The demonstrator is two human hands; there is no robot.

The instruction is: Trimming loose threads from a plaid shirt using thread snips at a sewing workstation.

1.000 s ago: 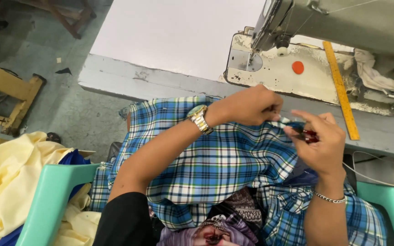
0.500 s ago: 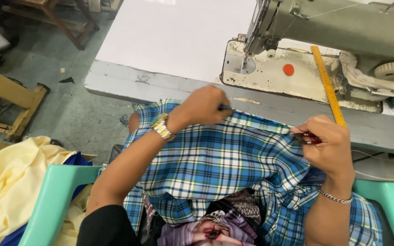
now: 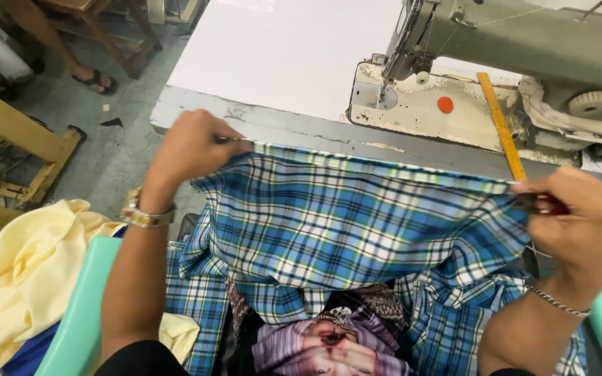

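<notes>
A blue, white and green plaid cloth (image 3: 357, 223) is stretched flat in front of me, its top edge pulled taut along the sewing table's front edge. My left hand (image 3: 191, 146), with a gold watch at the wrist, pinches the cloth's upper left corner. My right hand (image 3: 580, 216), wearing a thin chain bracelet, pinches the upper right corner and also holds a small dark red tool (image 3: 543, 204). The rest of the cloth hangs into my lap.
A grey industrial sewing machine (image 3: 517, 42) stands on the white table (image 3: 287, 63), with a yellow ruler (image 3: 500, 125) lying on its base. Pale yellow fabric (image 3: 15, 278) is heaped at my left over a green chair arm (image 3: 78, 313). Wooden furniture and a sandalled foot (image 3: 95, 80) are far left.
My hands have moved apart, the left going left and the right going right, spreading the plaid cloth's edge from bunched to fully taut.
</notes>
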